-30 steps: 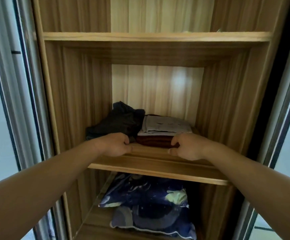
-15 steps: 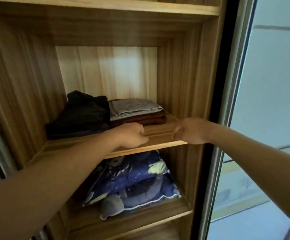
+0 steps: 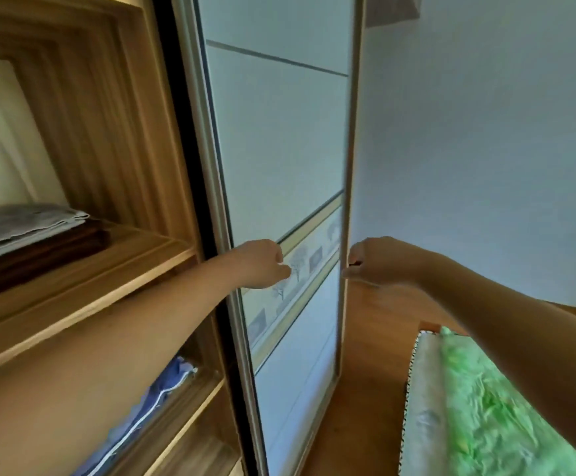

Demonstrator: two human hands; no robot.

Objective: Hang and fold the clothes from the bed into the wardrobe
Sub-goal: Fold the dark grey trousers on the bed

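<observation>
Folded clothes sit in the wardrobe (image 3: 108, 149), at the far left of the view: a grey folded garment (image 3: 15, 221) lies flat on top of a dark brown folded garment (image 3: 39, 255), stacked towards the back of the middle shelf (image 3: 90, 286), well in from its front edge. The left part of the stack is cut off by the picture edge. The front strip of that shelf shows bare wood. In the compartment beneath, blue bedding (image 3: 163, 389) with white piping lies on the lower shelf (image 3: 176, 424), mostly hidden behind the left forearm. Right of the open compartment stands the sliding door (image 3: 279, 149), frosted pale panels in a metal frame, with a yellow-edged decorative band (image 3: 307, 259) printed with small trees running across it. Left hand (image 3: 262, 264) is held out in front of that band, fingers curled under, grip closed on nothing; cannot tell whether it touches the glass. Right hand (image 3: 379, 261) is just beside the door's right frame edge, at about the same height as the left, fingers curled in, grip together and empty as far as shows; contact with the frame cannot be told. The two hands are apart, the door's right portion between them. Lower right corner: the bed (image 3: 486, 407), green patterned cover, pale side panel with dotted trim. Wooden floor (image 3: 365, 372) runs between door and bed. Pale wall (image 3: 486, 132) behind.
</observation>
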